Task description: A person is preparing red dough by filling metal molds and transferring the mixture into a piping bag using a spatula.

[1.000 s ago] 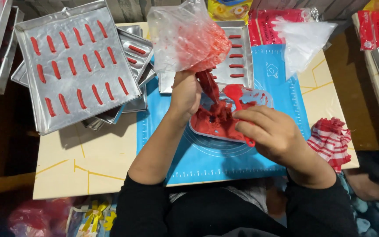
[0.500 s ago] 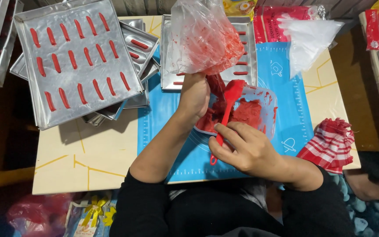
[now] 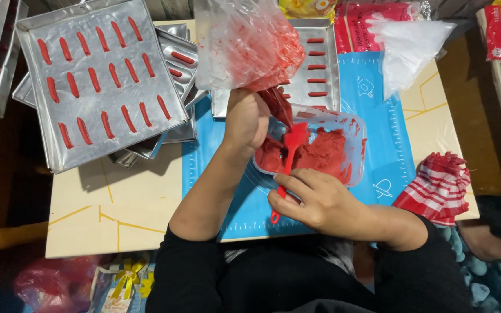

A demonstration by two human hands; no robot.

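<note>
The left hand (image 3: 246, 123) is closed in a fist around the gathered neck of a clear piping bag (image 3: 244, 43), whose crumpled upper part, smeared with red batter, stands up above the fist. The right hand (image 3: 311, 200) pinches the handle of a red spatula (image 3: 288, 159) between thumb and fingers, its blade resting in the red batter just beside the bag's lower end. The batter fills a clear plastic tub (image 3: 352, 150) that sits on a blue baking mat (image 3: 378, 116) spread over the pale worktop (image 3: 117, 214). Behind the tub lies a metal tray (image 3: 326, 58) with short red piped strips. To the left, a larger tray (image 3: 102, 81) covered in rows of red strips rests tilted on a stack of other trays. A red and white checked cloth (image 3: 439, 188) lies at the mat's right edge, and an unfilled white piping bag (image 3: 410, 49) lies near the far right corner.
</note>
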